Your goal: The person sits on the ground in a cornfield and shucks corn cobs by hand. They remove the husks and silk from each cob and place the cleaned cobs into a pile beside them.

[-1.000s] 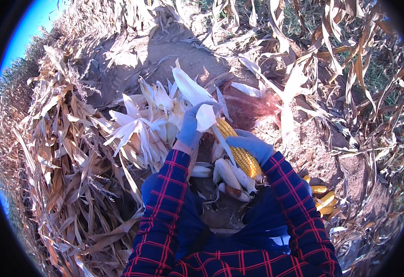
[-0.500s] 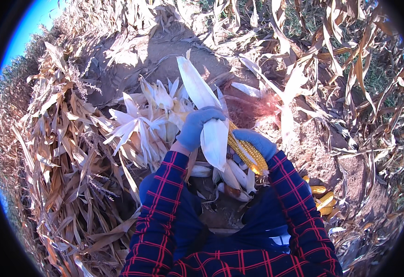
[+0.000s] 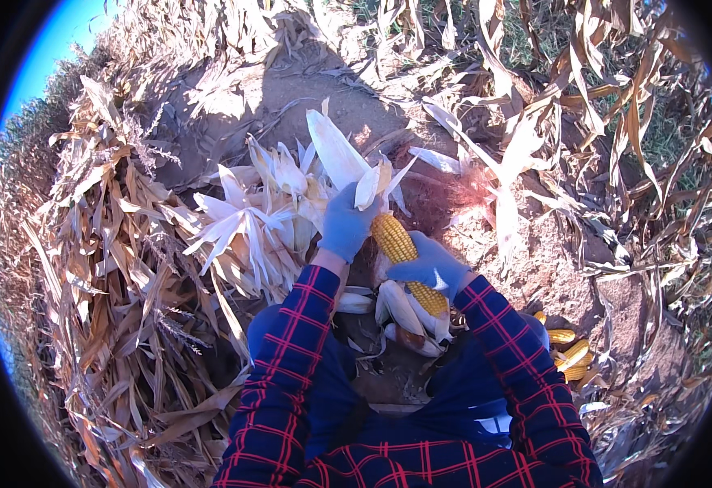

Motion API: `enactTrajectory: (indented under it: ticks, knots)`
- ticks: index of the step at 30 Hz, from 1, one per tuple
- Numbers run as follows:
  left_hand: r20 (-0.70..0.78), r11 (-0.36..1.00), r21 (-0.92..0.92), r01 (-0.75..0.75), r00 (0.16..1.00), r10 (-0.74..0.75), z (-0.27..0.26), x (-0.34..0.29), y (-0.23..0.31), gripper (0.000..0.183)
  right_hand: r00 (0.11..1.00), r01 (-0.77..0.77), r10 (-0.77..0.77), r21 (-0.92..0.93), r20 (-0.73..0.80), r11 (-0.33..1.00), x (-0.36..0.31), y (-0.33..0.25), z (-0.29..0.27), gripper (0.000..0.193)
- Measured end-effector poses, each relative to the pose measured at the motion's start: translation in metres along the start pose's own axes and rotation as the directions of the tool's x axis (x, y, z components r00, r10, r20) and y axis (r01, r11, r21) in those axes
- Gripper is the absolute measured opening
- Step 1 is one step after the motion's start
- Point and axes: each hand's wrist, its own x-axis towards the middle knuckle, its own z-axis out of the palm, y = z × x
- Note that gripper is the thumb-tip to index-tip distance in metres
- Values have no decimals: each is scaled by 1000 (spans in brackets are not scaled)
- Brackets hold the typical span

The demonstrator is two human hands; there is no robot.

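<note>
Both my hands wear pale grey-blue gloves. My left hand [image 3: 346, 226] is closed around dry corn husk [image 3: 341, 150], whose pale leaves stick out above the fingers. My right hand [image 3: 431, 265] wraps around the middle of a bare yellow ear of corn [image 3: 394, 238]. The ear slants from beside my left hand down toward my right sleeve. Its upper end is right next to the husk; whether the two are still joined there I cannot tell. Below the ear, unpeeled ears in husk [image 3: 405, 311] lie on the ground between my legs.
Left of my hands is a heap of stripped husks [image 3: 246, 215], with a large stack of dry corn stalks [image 3: 136, 317] beyond it. Several peeled ears [image 3: 574, 358] lie by my right leg. Reddish corn silk [image 3: 462, 191] and loose husks cover the soil ahead.
The long husk leaf that hung over the ear is now bunched in my left hand. More of the ear shows bare, and my right hand has moved left across it.
</note>
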Motion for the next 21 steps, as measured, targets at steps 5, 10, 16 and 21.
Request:
enactTrajectory:
  ticks: [5, 10, 16, 21]
  knots:
    - [-12, 977, -69, -201, 980, 200, 9, 1, -15, 27, 995, -60, 42, -208, -91, 976, -1, -6, 2, 63]
    - [71, 889, -381, 253, 967, -245, 8, 0, 22, 27, 999, -5, -18, -422, -50, 906, -1, 6, -7, 72]
    - [-82, 887, -412, 211, 960, -266, 6, 2, 10, 21, 989, -9, -88, -643, -119, 766, -2, 3, 14, 68]
    - [-180, 722, -674, 154, 914, -363, 5, 10, 11, 14, 971, 192, -204, -105, -128, 976, 5, 20, 28, 63]
